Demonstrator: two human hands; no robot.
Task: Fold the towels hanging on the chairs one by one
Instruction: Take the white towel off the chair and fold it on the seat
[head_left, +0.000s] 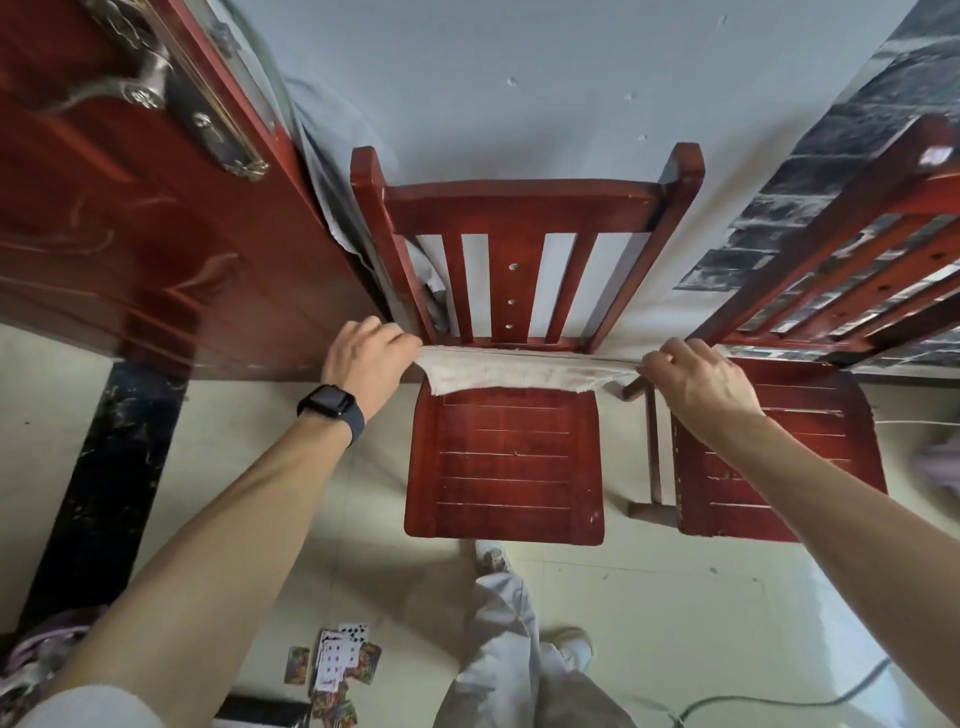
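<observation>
A pale towel (519, 371) is held stretched between the two hands, over the rear edge of the seat of a red wooden chair (504, 467). Its left end is pinched by the left hand (371, 358), whose fingers (402, 340) are curled round the cloth. Its right end is gripped by the right hand (698, 382), with the fingers (657, 361) bent over the upper edge. Between the two sets of fingers the upper edge is drawn taut and nearly level, and the rest of the cloth hangs below them in a short band that sags toward the seat. Whether the seat is touched by the cloth cannot be told. Just beyond the fingers the slatted chair back is seen, set against a light wall (519, 78). A second chair (779, 447) is placed below and beyond the right fingers. A dark watch (327, 405) is worn on the left wrist. A red door (130, 234) is seen to the outer side of the left fingers. Well behind them, playing cards (337, 665) are scattered on the floor (675, 597) near the person's feet.
</observation>
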